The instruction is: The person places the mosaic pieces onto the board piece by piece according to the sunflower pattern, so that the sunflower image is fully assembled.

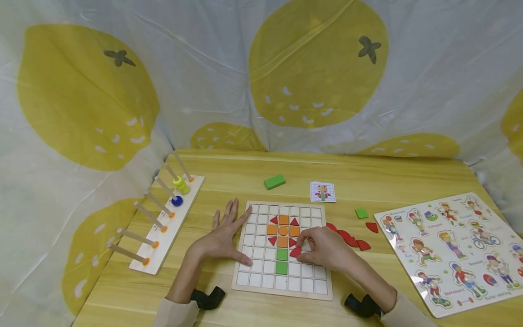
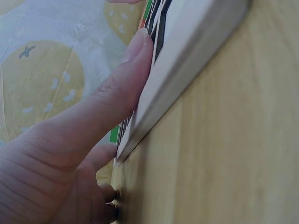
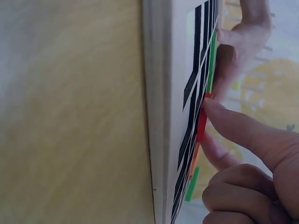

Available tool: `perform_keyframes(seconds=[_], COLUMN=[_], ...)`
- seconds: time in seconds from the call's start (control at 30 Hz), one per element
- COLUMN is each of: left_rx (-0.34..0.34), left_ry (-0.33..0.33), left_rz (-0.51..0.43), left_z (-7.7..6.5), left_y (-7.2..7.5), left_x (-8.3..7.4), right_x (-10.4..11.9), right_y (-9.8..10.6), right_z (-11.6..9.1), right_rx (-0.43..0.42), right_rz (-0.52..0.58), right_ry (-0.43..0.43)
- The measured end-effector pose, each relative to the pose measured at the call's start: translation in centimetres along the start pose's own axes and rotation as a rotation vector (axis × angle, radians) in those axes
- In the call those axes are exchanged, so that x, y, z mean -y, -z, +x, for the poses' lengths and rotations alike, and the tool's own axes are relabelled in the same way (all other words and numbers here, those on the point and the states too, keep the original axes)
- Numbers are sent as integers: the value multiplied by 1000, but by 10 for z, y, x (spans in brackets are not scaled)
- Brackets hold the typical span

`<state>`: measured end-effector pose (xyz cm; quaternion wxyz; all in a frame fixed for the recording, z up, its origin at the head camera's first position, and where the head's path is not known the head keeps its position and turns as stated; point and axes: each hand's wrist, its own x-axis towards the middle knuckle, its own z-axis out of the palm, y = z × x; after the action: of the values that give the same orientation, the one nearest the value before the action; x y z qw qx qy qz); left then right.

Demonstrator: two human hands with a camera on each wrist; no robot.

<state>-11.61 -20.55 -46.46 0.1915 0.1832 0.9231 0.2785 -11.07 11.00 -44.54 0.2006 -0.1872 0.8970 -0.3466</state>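
Observation:
A square wooden grid board (image 1: 282, 294) lies on the table. On it, orange square tiles (image 1: 283, 220) surround an orange round tile (image 1: 283, 230), with red triangles (image 1: 293, 221) at the corners and two green squares (image 1: 282, 267) below. My right hand (image 1: 327, 249) pinches a red curved-edged tile (image 1: 295, 252) between thumb and fingers, just right of the upper green square. In the right wrist view, that red tile (image 3: 202, 122) is against or close to the board's surface. With fingers spread, my left hand (image 1: 218, 243) rests its thumb (image 2: 135, 51) and forefinger on the board's left edge.
Several red curved tiles (image 1: 363, 245) lie right of the board, near a small green square (image 1: 361, 213). Behind it are a green block (image 1: 274, 182) and a printed pattern card (image 1: 312, 198). A peg rack (image 1: 153, 262) stands left, a sports picture puzzle (image 1: 445, 313) right.

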Motion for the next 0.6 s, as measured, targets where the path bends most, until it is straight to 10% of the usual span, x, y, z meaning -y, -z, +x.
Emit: perform_keyframes(seconds=[0.6], left_rx=[2], left_ry=[-6], left_rz=[-7], left_z=[0], left_y=[0], left_x=[0], right_x=[1], right_y=[-1], right_z=[-3], right_rx=[-10], right_rz=[-54], right_ry=[65])
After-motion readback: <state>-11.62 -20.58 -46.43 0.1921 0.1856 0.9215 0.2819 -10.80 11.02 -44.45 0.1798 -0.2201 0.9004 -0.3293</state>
